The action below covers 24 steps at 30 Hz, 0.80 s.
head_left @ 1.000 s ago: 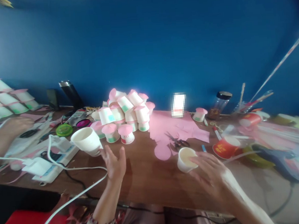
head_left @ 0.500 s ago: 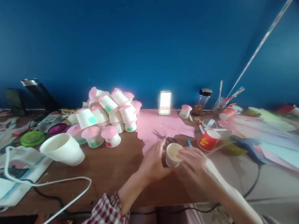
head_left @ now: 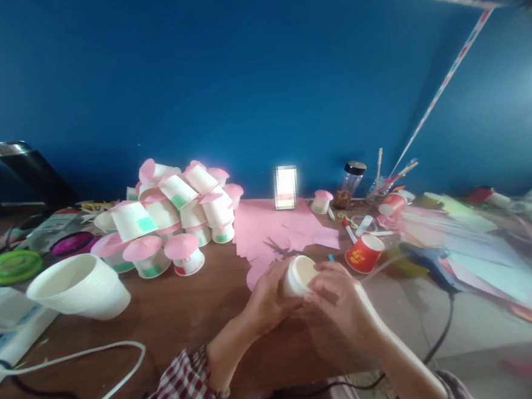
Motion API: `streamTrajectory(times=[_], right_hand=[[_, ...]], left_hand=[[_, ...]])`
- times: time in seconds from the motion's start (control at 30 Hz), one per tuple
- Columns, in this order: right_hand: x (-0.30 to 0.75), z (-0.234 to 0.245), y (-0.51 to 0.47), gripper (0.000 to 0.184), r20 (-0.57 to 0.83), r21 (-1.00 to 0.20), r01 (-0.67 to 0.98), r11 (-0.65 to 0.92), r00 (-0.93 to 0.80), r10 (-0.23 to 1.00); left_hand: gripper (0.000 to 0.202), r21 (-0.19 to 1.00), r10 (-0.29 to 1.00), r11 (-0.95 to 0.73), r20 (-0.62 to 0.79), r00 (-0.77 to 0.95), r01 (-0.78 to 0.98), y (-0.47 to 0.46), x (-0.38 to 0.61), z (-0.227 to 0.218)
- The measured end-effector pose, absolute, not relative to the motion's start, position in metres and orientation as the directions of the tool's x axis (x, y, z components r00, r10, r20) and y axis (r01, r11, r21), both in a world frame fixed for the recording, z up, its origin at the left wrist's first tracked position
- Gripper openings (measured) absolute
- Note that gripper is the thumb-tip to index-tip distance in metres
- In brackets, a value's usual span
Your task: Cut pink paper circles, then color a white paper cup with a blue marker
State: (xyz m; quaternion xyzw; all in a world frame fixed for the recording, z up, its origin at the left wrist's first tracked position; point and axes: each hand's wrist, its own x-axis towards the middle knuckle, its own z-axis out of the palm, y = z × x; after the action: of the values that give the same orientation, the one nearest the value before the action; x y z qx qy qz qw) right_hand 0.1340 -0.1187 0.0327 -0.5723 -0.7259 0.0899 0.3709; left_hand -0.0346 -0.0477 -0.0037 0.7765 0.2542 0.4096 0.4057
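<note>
A small white paper cup (head_left: pixel 300 274) is held above the brown table (head_left: pixel 195 301), its mouth tilted up and away from me. My left hand (head_left: pixel 267 299) wraps its left side and my right hand (head_left: pixel 338 298) grips its right side. Just behind the cup lie pink paper sheets (head_left: pixel 277 226) with dark scissors (head_left: pixel 279 247) on them. A heap of white cups with pink paper tops (head_left: pixel 178 208) is stacked to the left.
A large white cup (head_left: pixel 78 288) lies on its side at the left, near a white cable (head_left: pixel 96 372) and a power strip (head_left: pixel 7 339). A red cup (head_left: pixel 364 252), a blue glue gun (head_left: pixel 427 261), markers and a jar (head_left: pixel 349 184) crowd the right. A blue wall stands behind.
My left hand came over from the left and closed on the small cup. Both hands then lifted the cup slightly toward me. The view swung to the right.
</note>
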Motion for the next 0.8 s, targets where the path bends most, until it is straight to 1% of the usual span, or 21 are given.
streamTrajectory(times=[0.13,0.23,0.3,0.33,0.37,0.43,0.5,0.57,0.63,0.7,0.73,0.8], right_hand=[[0.139,0.041,-0.122,0.015,0.438,-0.588,0.753,0.294,-0.009,0.899],[0.151,0.055,-0.126,0.017,0.458,-0.626,0.729,0.277,0.057,0.887],[0.161,0.067,-0.127,0.016,0.475,-0.676,0.696,0.243,0.160,0.865],[0.167,0.073,-0.128,0.018,0.459,-0.708,0.675,0.209,0.214,0.863],[0.173,0.078,-0.127,0.020,0.472,-0.722,0.661,0.203,0.256,0.843],[0.184,0.084,-0.126,0.021,0.472,-0.712,0.680,0.174,0.280,0.836],[0.192,0.084,-0.125,0.021,0.472,-0.646,0.751,0.138,0.250,0.845],[0.195,0.078,-0.126,0.019,0.484,-0.518,0.846,0.123,0.172,0.858],[0.191,0.068,-0.129,0.017,0.501,-0.382,0.913,0.142,0.075,0.862],[0.182,0.058,-0.131,0.014,0.450,-0.252,0.948,0.192,-0.061,0.891],[0.176,0.053,-0.131,0.012,0.445,-0.195,0.953,0.233,-0.125,0.887],[0.166,0.045,-0.130,0.011,0.401,-0.116,0.961,0.251,-0.186,0.897]], left_hand=[[0.069,0.814,0.702,-0.577,0.449,0.553,0.071,-0.046,-0.034,-0.005],[0.066,0.746,0.671,-0.656,0.508,0.540,0.114,-0.046,-0.034,-0.009],[0.065,0.694,0.677,-0.699,0.563,0.474,0.172,-0.045,-0.034,-0.010],[0.065,0.680,0.691,-0.703,0.585,0.426,0.207,-0.045,-0.035,-0.010],[0.065,0.676,0.708,-0.697,0.598,0.375,0.239,-0.046,-0.035,-0.009],[0.065,0.703,0.755,-0.655,0.595,0.276,0.276,-0.046,-0.035,-0.005],[0.063,0.767,0.815,-0.579,0.551,0.180,0.275,-0.046,-0.036,0.000],[0.061,0.841,0.870,-0.488,0.490,0.054,0.233,-0.044,-0.039,0.004],[0.061,0.900,0.901,-0.407,0.423,-0.093,0.156,-0.039,-0.042,0.006],[0.059,0.933,0.907,-0.354,0.359,-0.219,0.063,-0.032,-0.047,0.006],[0.056,0.941,0.907,-0.338,0.330,-0.261,0.012,-0.028,-0.049,0.005],[0.049,0.937,0.901,-0.338,0.296,-0.316,-0.084,-0.021,-0.053,0.004]])
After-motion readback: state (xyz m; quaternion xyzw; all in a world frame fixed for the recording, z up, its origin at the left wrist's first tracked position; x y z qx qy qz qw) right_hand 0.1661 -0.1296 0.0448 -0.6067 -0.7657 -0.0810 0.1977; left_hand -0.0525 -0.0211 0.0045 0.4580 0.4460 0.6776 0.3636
